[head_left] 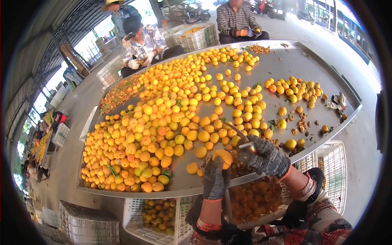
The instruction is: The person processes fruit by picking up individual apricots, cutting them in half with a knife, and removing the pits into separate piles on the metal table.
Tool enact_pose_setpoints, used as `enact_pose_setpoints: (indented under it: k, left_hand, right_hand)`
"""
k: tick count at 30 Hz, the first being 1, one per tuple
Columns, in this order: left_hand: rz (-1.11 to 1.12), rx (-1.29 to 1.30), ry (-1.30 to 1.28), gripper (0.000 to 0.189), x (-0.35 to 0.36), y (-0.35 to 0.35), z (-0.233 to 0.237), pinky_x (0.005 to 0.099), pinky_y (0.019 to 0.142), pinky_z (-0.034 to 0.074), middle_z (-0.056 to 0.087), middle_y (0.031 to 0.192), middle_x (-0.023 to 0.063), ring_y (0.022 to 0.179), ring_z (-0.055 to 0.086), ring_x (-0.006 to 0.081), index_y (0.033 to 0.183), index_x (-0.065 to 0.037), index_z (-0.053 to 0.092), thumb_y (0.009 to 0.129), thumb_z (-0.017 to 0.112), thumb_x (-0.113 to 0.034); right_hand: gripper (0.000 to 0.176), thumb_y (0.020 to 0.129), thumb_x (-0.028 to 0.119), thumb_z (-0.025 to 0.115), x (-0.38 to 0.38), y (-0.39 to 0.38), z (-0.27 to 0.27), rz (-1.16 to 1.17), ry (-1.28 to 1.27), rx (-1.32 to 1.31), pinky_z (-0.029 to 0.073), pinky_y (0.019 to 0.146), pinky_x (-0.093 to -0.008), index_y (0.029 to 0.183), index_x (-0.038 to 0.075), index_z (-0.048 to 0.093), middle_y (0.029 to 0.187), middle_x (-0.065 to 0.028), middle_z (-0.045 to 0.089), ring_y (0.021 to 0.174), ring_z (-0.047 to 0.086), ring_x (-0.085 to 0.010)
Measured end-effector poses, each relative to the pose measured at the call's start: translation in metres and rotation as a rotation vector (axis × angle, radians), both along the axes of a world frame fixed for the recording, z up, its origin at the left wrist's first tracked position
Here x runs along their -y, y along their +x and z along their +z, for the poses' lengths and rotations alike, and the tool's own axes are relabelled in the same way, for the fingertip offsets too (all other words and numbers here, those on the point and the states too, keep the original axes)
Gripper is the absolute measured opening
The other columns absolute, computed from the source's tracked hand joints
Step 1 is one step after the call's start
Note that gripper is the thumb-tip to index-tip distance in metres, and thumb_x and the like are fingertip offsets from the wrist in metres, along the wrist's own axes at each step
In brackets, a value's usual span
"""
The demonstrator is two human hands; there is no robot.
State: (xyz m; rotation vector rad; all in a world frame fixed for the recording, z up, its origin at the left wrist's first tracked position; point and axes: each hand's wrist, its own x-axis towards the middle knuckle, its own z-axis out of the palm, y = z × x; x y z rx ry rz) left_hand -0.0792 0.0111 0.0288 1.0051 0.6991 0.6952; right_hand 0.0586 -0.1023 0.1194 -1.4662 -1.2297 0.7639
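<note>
My left hand (215, 177), in a dark grey knitted glove, holds a yellow-orange fruit (223, 159) over the near edge of the metal table (183, 190). To its right my right hand (265, 157), gloved alike, is wrapped round the handle of a curved knife (236, 131). The blade points up and to the left, above the fruit on the table. A large heap of yellow and orange fruits (139, 139) covers the table's left and middle. Below my hands sits a crate of split fruit (255, 198), partly hidden by my arms.
Two seated people (143, 43) (241, 20) work across the table, with another person (118, 18) standing behind. White crates stand below the near edge (175, 220), at the lower left (90, 224) and behind the table (196, 38). Cut scraps (302, 122) lie at the right.
</note>
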Motion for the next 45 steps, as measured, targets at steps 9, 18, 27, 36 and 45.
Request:
enact_pose_setpoints:
  k: [9, 18, 27, 36, 45]
  left_hand:
    - [-0.174, 0.172, -0.066, 0.036, 0.005, 0.010, -0.033, 0.0280, 0.081, 0.046, 0.056, 0.103, 0.0119, 0.093, 0.054, 0.0163, 0.111, 0.004, 0.051, 0.089, 0.046, -0.023]
    - [-0.201, 0.386, -0.496, 0.045, 0.020, 0.006, 0.032, 0.0309, 0.074, 0.051, 0.054, 0.102, 0.0103, 0.090, 0.055, 0.0190, 0.110, -0.003, 0.048, 0.081, 0.058, -0.037]
    - [0.055, 0.308, -0.665, 0.049, 0.023, 0.018, 0.044, 0.0284, 0.053, 0.047, 0.057, 0.082, 0.0080, 0.064, 0.054, 0.0186, 0.105, -0.003, 0.053, 0.081, 0.050, -0.047]
    - [-0.136, 0.363, -0.577, 0.049, 0.009, 0.015, 0.020, 0.0262, 0.048, 0.047, 0.057, 0.084, 0.0042, 0.065, 0.054, 0.0160, 0.108, -0.006, 0.053, 0.081, 0.053, -0.047]
    - [0.001, 0.279, -0.550, 0.048, 0.014, 0.016, 0.032, 0.0271, 0.053, 0.047, 0.056, 0.079, 0.0035, 0.065, 0.054, 0.0150, 0.106, -0.006, 0.053, 0.083, 0.051, -0.048]
  right_hand:
    - [0.037, 0.080, 0.012, 0.063, -0.014, -0.005, -0.042, -0.069, 0.040, -0.166, 0.043, 0.084, -0.0296, 0.114, 0.003, 0.052, 0.107, -0.0072, 0.055, 0.098, 0.052, -0.0147]
    - [0.040, 0.080, 0.021, 0.058, -0.004, -0.002, -0.027, -0.165, 0.267, -1.181, 0.042, 0.089, -0.0330, 0.114, 0.003, 0.046, 0.109, -0.0087, 0.053, 0.101, 0.052, -0.0187]
    - [0.044, 0.076, 0.024, 0.056, 0.014, 0.006, -0.010, -0.301, 0.143, -0.931, 0.049, 0.050, -0.0280, 0.113, 0.002, 0.047, 0.089, -0.0082, 0.060, 0.053, 0.058, -0.0196]
    - [0.030, 0.077, 0.019, 0.059, 0.016, 0.007, -0.036, -0.273, 0.073, -0.803, 0.041, 0.042, -0.0205, 0.101, 0.002, 0.052, 0.058, -0.0056, 0.055, 0.043, 0.051, -0.0125]
    - [0.028, 0.084, 0.010, 0.056, 0.054, 0.004, -0.017, 0.023, -0.316, -0.293, 0.047, 0.051, -0.0207, 0.110, 0.004, 0.054, 0.075, -0.0074, 0.063, 0.056, 0.058, -0.0104]
